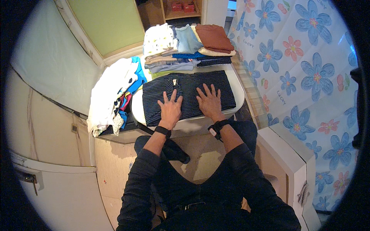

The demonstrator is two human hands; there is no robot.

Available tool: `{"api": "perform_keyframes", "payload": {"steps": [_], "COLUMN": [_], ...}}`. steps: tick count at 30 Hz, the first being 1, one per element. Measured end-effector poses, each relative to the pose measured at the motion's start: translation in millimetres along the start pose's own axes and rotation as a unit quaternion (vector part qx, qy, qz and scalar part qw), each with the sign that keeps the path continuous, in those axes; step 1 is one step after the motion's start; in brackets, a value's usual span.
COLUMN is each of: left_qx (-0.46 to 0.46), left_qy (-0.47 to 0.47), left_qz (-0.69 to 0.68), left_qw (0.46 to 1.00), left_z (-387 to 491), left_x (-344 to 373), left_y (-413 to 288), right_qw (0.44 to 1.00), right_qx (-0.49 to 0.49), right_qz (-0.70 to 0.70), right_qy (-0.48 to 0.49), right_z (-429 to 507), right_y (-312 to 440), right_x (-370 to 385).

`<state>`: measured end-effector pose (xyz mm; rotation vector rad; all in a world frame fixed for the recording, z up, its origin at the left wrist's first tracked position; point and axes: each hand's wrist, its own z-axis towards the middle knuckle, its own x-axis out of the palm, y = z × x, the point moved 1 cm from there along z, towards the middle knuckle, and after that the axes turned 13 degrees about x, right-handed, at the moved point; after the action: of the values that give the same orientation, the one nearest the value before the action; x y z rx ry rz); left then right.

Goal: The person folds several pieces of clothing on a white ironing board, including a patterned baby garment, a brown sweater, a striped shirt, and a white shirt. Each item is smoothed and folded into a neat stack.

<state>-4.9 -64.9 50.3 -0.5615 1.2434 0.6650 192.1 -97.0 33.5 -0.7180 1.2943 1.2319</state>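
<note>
A dark garment with thin pale stripes (188,99) lies folded into a wide rectangle on the white table (239,89). A small pale label shows near its upper middle. My left hand (170,109) rests flat on the garment's left half, fingers spread. On the right half lies my right hand (210,102), also flat with the fingers apart. Neither hand grips the cloth. Each wrist wears a black band. Just beyond the striped garment stand stacks of folded clothes, with a light blue piece (188,39), a rust-brown piece (214,37) and a white patterned piece (158,39) on top.
A loose heap of clothes (111,89), mostly white, hangs over the left side. A flower-printed curtain (289,66) runs along the right. Behind the table is a wooden shelf unit (182,14) with red items. A white cabinet (284,153) stands near my right knee.
</note>
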Motion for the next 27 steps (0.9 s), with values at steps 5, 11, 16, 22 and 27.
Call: {"api": "perform_keyframes", "payload": {"steps": [5, 11, 16, 22, 27], "left_qx": [-0.013, -0.03, -0.022, -0.023, -0.023], "left_qy": [0.013, -0.056, -0.075, -0.081, -0.088], "left_qz": [-0.015, -0.047, -0.045, -0.054, -0.057], "left_qw": [1.0, 0.997, 0.996, 0.995, 0.994], "left_z": [3, -2, -2, -3, -4], "left_x": [-2, 6, 10, 10, 12], "left_y": [-2, -8, -9, -8, -7], "right_qw": [0.999, 0.987, 0.99, 0.992, 0.996], "right_qx": [0.008, 0.138, 0.13, 0.116, 0.08], "right_qz": [0.005, -0.017, -0.049, -0.026, -0.012], "right_qy": [0.034, 0.081, 0.003, -0.03, -0.039], "right_z": [1, 10, 21, 38, 37], "right_y": [4, 39, 48, 44, 56], "right_x": [-7, -34, -26, -18, -9]}}
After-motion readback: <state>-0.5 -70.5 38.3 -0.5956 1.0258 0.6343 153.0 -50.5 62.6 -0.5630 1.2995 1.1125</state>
